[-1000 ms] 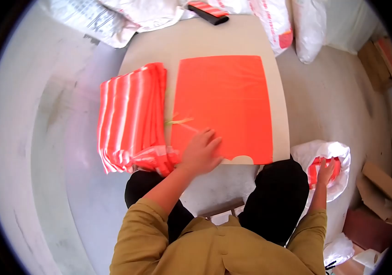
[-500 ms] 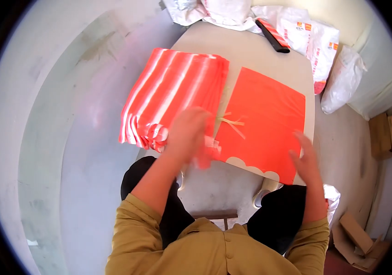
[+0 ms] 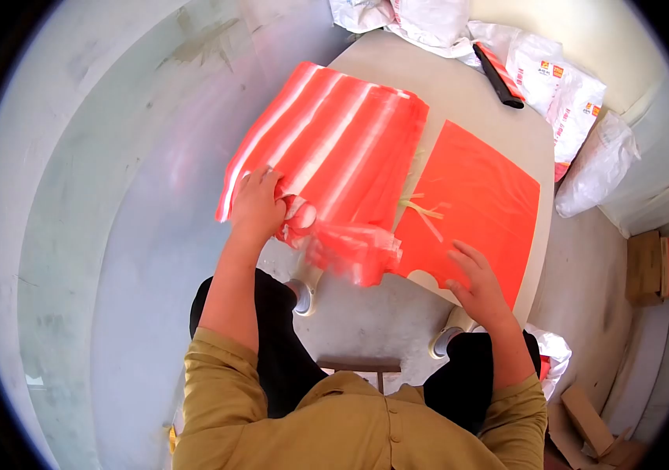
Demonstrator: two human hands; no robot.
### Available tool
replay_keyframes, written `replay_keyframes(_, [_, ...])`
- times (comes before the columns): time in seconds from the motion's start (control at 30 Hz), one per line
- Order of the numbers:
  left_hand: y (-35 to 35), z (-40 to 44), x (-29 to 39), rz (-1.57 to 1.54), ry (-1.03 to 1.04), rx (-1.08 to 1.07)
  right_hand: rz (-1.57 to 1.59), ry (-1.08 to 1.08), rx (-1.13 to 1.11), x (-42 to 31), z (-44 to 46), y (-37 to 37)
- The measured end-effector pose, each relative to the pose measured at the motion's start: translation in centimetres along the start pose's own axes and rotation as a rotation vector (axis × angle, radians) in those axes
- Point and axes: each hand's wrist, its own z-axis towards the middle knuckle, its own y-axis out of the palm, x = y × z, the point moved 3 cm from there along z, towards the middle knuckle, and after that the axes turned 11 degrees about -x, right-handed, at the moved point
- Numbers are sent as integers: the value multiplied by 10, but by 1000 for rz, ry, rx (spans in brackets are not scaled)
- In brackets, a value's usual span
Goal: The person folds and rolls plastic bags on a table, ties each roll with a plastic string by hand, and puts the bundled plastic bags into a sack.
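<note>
A stack of red-and-white striped plastic bags [image 3: 334, 145] lies on the left half of the table. My left hand [image 3: 257, 202] is at the stack's near-left corner, its fingers closed over the edge of the film. Along the near side, a loose, crumpled flap of the same film [image 3: 362, 249] hangs over the table edge, partly blurred. To the right lies a flat pile of plain red plastic sheets [image 3: 475, 200] with a scalloped near edge. My right hand [image 3: 475, 286] is over its near edge, fingers spread, holding nothing.
Pale strips [image 3: 426, 210] lie at the left edge of the red pile. A black-and-red object [image 3: 499, 77] rests at the table's far right edge. White printed sacks [image 3: 530, 63] line the far side. Cardboard boxes [image 3: 647, 266] stand at right.
My left hand has moved left to the corner of the striped stack. My right hand has shifted left over the red pile's near edge. The loose striped flap has spread out; the view has shifted slightly.
</note>
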Motion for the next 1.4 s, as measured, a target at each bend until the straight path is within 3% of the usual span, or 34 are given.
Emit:
replay_keyframes(0.23, [-18,-2,0,-194,37,266,104,25,89,32,1,9])
replay_keyframes(0.53, [-17,5,12,-462,-116,195,206,11,28,24,14,22])
replay_keyframes(0.73, [-18,-2,50,-706,24,261,421,19,-20,24,22,35])
replay_keyframes(1.03, [-14,-19,93,-708,253,234,1100,168,17,17,46,35])
replay_keyframes(1.23, [-18,-42,126,-510,462,229,1115,28,93,21,67,44])
replay_keyframes(1.4, [-24,-62,158,-434,622,201,882,-5,256,16,75,41])
